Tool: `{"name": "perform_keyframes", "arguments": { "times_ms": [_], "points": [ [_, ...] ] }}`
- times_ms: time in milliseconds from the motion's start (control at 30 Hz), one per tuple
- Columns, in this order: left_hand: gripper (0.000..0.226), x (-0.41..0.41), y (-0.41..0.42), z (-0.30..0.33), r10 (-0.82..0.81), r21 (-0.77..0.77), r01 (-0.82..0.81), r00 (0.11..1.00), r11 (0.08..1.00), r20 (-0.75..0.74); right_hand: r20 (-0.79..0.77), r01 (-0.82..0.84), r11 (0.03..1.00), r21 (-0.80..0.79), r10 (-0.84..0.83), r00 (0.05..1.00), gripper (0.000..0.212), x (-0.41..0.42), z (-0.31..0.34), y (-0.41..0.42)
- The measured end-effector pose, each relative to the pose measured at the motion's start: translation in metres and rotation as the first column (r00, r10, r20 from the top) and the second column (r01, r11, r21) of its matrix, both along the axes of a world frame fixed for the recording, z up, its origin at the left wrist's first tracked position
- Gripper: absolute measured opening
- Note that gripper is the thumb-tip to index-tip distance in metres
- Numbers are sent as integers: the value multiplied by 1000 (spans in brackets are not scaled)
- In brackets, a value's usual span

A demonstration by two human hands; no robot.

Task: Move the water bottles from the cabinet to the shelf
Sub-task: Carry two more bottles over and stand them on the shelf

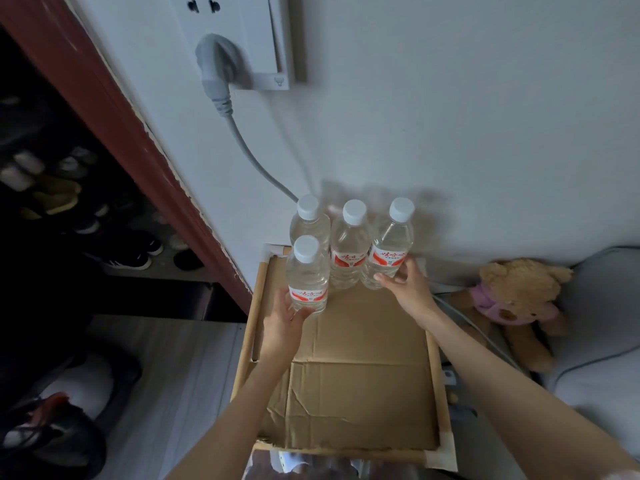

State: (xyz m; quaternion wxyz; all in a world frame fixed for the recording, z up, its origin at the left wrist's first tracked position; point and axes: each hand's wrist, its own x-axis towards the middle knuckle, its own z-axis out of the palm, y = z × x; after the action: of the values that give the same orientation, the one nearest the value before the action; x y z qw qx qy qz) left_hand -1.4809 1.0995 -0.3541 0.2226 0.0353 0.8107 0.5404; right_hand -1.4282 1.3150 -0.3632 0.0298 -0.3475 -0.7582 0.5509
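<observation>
Several clear water bottles with white caps and red labels stand at the far end of a wooden shelf top lined with cardboard. My left hand grips the front left bottle near its base. My right hand holds the right bottle by its lower part, and that bottle leans slightly. A middle bottle and a back left bottle stand upright by the wall, untouched.
A grey plug and cable hang from a wall socket above the bottles. A stuffed bear lies on grey bedding to the right. A dark opening with shoes is at the left, past a red door frame.
</observation>
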Motion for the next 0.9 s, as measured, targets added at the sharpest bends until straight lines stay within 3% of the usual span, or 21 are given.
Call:
{"name": "perform_keyframes", "arguments": {
  "times_ms": [333,467,600,767,900],
  "points": [
    [66,-12,-15,-1,-197,-11,198,978,980,67,-12,-65,997,-41,65,998,79,8,6,-6],
    [80,-13,-29,1,-248,-177,243,969,954,-5,86,-26,995,99,17,996,96,26,2,-15],
    [70,-4,-58,5,-407,-365,329,899,871,-162,122,-117,970,213,92,988,86,58,10,-38],
    [61,11,-92,18,-548,-644,208,742,736,-386,159,-355,811,465,318,934,79,79,27,-57],
    [64,42,-111,35,-405,-619,28,778,785,-480,166,-438,616,655,447,879,77,82,42,-73]
  ]
}}
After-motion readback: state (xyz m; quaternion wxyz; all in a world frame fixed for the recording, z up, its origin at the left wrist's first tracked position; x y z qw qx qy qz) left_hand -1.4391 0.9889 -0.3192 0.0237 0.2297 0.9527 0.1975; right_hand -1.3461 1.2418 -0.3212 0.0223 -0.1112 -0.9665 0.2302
